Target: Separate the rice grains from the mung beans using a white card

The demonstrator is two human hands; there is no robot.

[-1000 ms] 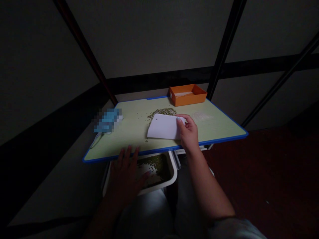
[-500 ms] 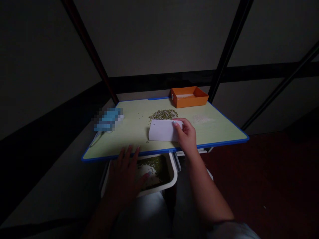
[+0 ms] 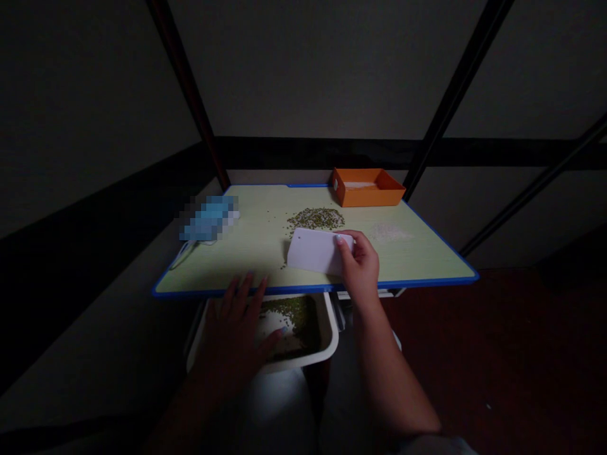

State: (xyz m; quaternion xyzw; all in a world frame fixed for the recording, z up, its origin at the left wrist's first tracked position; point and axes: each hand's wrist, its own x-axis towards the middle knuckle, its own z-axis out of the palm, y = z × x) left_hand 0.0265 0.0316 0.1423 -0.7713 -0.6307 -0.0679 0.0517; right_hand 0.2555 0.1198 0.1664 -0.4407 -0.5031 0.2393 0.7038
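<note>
Head view: the right hand pinches the right end of a white scraper card, thumb on the near face and fingers curled over its top edge. The card stands on its long edge on the pale green table, just on the near side of the green bean pile, which lies at 12 o'clock from the card. A second ago the card lay flatter and showed more of its face; now it is tipped steeper and sits a little closer to the table's near blue edge. The pile itself looks unchanged, so the card has drawn back without dragging many beans with it; only a few stray beans lie by its left corner.

The left hand keeps the same place as before, fingers spread flat and pressed on the rim of the white tray, which sits under the table's near edge at 6 o'clock from the card. The tray already holds a layer of green beans.

At 1 o'clock from the pile stands an orange box at the far edge. A faint patch of white grains lies at 3 o'clock from the pile. At 9 o'clock, well apart, rests a blurred blue object.
</note>
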